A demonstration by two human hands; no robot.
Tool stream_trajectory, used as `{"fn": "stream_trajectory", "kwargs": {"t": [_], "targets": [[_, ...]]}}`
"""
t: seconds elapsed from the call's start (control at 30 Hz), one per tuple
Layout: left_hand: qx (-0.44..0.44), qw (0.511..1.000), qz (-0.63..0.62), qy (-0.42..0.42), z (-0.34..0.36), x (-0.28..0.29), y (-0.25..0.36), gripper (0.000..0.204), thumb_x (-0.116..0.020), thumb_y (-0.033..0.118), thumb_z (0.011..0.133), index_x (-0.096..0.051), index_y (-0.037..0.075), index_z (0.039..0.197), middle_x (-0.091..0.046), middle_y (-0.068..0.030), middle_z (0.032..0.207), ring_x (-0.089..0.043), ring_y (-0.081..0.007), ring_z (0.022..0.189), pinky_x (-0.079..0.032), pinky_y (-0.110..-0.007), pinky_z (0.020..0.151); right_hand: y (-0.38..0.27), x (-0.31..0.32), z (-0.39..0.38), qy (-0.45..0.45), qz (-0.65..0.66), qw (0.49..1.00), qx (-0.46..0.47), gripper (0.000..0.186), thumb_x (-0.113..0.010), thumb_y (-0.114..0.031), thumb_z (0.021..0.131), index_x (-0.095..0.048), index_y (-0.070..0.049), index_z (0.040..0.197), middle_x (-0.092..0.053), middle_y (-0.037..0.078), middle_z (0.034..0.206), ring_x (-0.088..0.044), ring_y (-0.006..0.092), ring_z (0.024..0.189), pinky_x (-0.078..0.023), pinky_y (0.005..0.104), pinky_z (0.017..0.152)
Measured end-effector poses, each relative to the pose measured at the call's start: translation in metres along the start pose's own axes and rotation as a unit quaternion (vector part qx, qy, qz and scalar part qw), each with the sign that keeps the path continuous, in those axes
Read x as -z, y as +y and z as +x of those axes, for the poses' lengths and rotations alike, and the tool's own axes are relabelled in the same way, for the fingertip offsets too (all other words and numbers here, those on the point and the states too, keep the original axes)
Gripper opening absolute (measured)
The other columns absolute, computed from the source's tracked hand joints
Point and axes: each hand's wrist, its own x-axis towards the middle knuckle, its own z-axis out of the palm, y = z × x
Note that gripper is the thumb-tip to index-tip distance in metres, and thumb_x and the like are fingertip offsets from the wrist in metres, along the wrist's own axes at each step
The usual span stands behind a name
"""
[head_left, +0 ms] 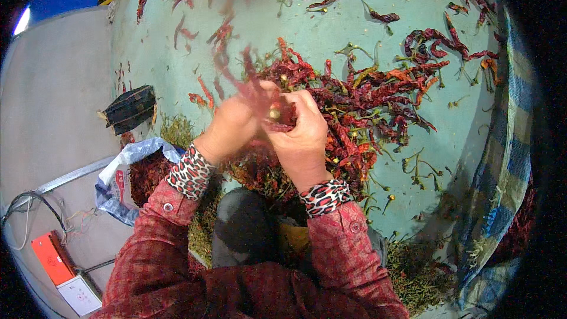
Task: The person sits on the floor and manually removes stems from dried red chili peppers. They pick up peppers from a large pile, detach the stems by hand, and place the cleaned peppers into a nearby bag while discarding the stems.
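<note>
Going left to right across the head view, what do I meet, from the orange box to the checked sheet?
Orange box, black bundle, left hand, right hand, lone dried red chili at upper right, blue-and-white checked woven sheet.

Sleeves (156,233): red, fine checked pattern; one round button (168,207) at each sleeve end; inner cuffs (190,171): white, with black-and-red leopard print; garment front (254,292): darker red; trouser leg (243,221): dark grey.
</note>
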Motion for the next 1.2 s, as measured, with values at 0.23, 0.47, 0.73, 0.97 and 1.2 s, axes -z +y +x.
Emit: {"fn": "stream_trajectory", "kwargs": {"t": [0.23, 0.47, 0.73, 0.97, 1.2], "targets": [[0.023, 0.999, -0.023, -0.018, 0.003, 0.007, 0.004, 0.024, -0.048, 0.008, 0.079, -0.050, 0.000, 0.101, -0.055, -0.0159, 0.094, -0.055, -0.0284, 0.086, -0.043, -0.033, 0.076, -0.016, 0.012, 0.005, 0.005, 0.322, 0.933, -0.161, 0.014, -0.059, -0.004, 0.074, -0.056, -0.001, 0.087, -0.058, 0.000, 0.080, -0.053, 0.0062, 0.072, -0.044, 0.0210, 0.066], [0.203, 0.972, -0.113, 0.036, 0.006, 0.009, 0.010, 0.019, -0.052, 0.010, 0.078, -0.053, 0.002, 0.096, -0.058, -0.0031, 0.079, -0.055, -0.0154, 0.079, -0.043, -0.026, 0.073, -0.016, 0.012, 0.004, -0.043, 0.200, 0.975, -0.089, 0.019, -0.065, -0.003, 0.067, -0.055, -0.002, 0.083, -0.055, 0.003, 0.076, -0.050, 0.0081, 0.066, -0.042, 0.0222, 0.061], [-0.114, 0.978, 0.171, -0.041, 0.043, 0.006, -0.025, 0.037, -0.053, 0.017, 0.076, -0.045, 0.012, 0.112, -0.046, -0.0129, 0.106, -0.048, -0.0293, 0.095, -0.043, -0.033, 0.076, -0.024, 0.008, -0.004, -0.189, 0.415, 0.864, -0.214, 0.025, -0.055, -0.002, 0.075, -0.053, -0.001, 0.100, -0.058, 0.001, 0.089, -0.054, 0.0088, 0.082, -0.043, 0.0236, 0.072], [-0.038, 0.955, 0.282, -0.084, 0.063, -0.014, -0.039, 0.017, -0.051, 0.012, 0.076, -0.049, 0.006, 0.091, -0.049, -0.0133, 0.088, -0.050, -0.0332, 0.079, -0.042, -0.040, 0.063, -0.012, 0.003, -0.008, -0.208, 0.369, 0.876, -0.230, 0.024, -0.055, -0.005, 0.076, -0.052, -0.002, 0.100, -0.057, 0.001, 0.092, -0.053, 0.0084, 0.082, -0.042, 0.0232, 0.074], [0.233, 0.970, -0.043, 0.063, -0.040, 0.001, -0.053, 0.025, -0.054, 0.016, 0.079, -0.048, 0.001, 0.097, -0.057, -0.0104, 0.079, -0.055, -0.0185, 0.072, -0.044, -0.031, 0.062, -0.006, -0.013, -0.037, -0.171, 0.244, 0.917, -0.264, 0.015, -0.060, -0.009, 0.074, -0.056, -0.003, 0.088, -0.057, 0.000, 0.079, -0.051, 0.0072, 0.070, -0.042, 0.0221, 0.065]]}}
